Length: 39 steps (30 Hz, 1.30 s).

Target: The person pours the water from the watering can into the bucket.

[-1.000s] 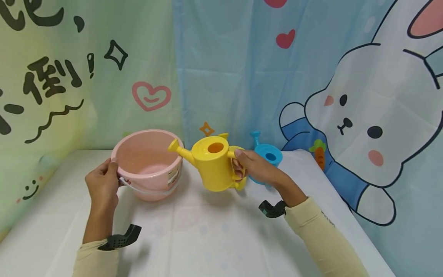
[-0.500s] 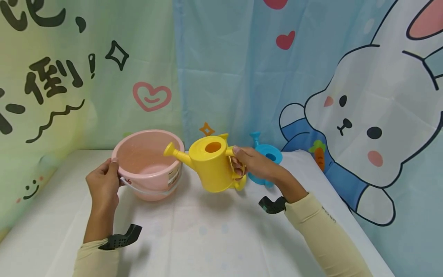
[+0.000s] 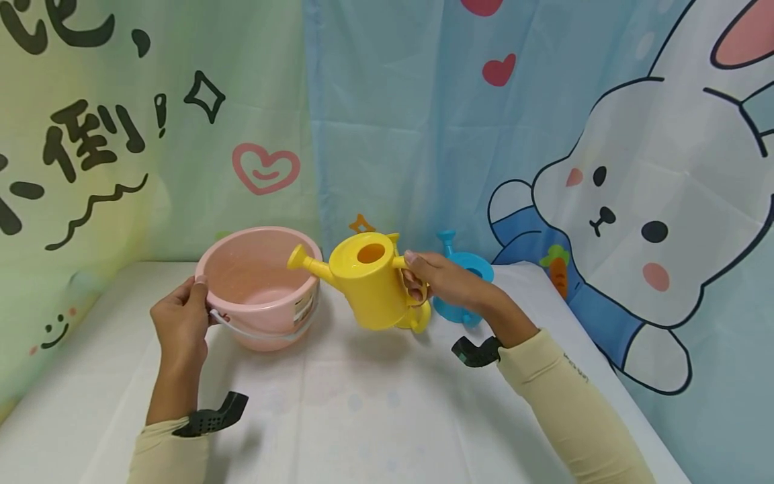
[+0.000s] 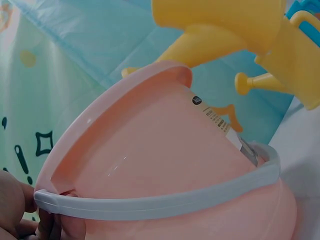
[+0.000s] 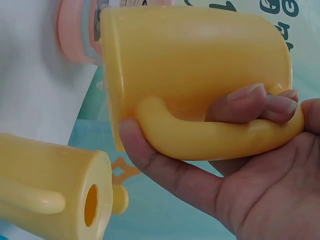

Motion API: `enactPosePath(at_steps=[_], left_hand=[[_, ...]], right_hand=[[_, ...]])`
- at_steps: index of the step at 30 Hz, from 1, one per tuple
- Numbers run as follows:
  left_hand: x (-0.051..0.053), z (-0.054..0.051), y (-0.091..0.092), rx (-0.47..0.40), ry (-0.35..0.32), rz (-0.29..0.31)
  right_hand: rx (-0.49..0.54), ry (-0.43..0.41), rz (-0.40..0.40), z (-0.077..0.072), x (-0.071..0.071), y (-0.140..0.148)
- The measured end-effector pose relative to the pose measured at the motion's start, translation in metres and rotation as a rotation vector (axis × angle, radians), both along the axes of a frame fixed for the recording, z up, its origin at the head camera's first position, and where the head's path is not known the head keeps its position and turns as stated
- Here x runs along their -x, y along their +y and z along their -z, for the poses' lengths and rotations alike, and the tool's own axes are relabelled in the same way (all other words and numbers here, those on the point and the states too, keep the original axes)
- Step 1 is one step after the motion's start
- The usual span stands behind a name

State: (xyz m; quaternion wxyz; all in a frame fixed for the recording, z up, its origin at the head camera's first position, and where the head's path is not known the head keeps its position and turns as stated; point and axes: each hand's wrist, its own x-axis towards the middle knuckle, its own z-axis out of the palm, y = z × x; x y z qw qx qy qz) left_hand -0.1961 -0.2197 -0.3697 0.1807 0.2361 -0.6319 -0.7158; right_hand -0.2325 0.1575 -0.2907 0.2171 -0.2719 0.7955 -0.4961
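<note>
A yellow watering can (image 3: 375, 289) is held up off the table, its spout angled left over the right rim of a pink bucket (image 3: 263, 323). My right hand (image 3: 444, 279) grips the can by its handle, fingers wrapped through the loop, as the right wrist view shows up close. At the bucket's left rim, my left hand (image 3: 181, 323) pinches the edge near the joint of the pale handle (image 4: 160, 206). The bucket stands upright on the table. I cannot see anything coming out of the spout.
Behind the held can stands a second yellow watering can (image 5: 50, 185), mostly hidden in the head view. A blue watering can (image 3: 468, 282) is to its right, partly covered by my right hand. A white cloth covers the table (image 3: 338, 423); a printed curtain (image 3: 387, 134) hangs behind.
The yellow watering can has shifted slightly left, then risen a little, with my right hand. My left hand and the bucket have stayed in place.
</note>
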Motion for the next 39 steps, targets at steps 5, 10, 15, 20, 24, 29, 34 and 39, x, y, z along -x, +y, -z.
enactPosePath(at_steps=[5,10,15,20,24,29,34,39], left_hand=[[0.000,0.000,0.000,-0.018,0.006,-0.002],[0.002,0.000,0.000,-0.029,0.008,-0.007],[0.002,0.002,0.000,-0.011,0.001,-0.001],[0.002,0.002,0.000,-0.012,0.003,-0.003],[0.003,0.001,0.000,-0.021,-0.002,-0.013],[0.003,0.000,-0.001,-0.021,0.014,-0.018],[0.002,0.001,-0.001,-0.009,0.017,-0.009],[0.001,0.002,0.000,-0.005,0.026,0.000]], right_hand=[[0.009,-0.009,-0.006,0.000,0.002,-0.003],[0.074,-0.045,-0.008,0.005,0.008,-0.001],[0.134,-0.079,0.006,0.009,0.012,0.000],[0.133,-0.060,0.020,0.008,0.014,-0.001],[0.130,-0.037,0.035,0.007,0.014,-0.003],[0.126,0.027,0.069,0.007,0.015,-0.005],[0.114,0.098,0.134,0.009,0.015,-0.010],[0.107,0.127,0.187,0.009,0.015,-0.013]])
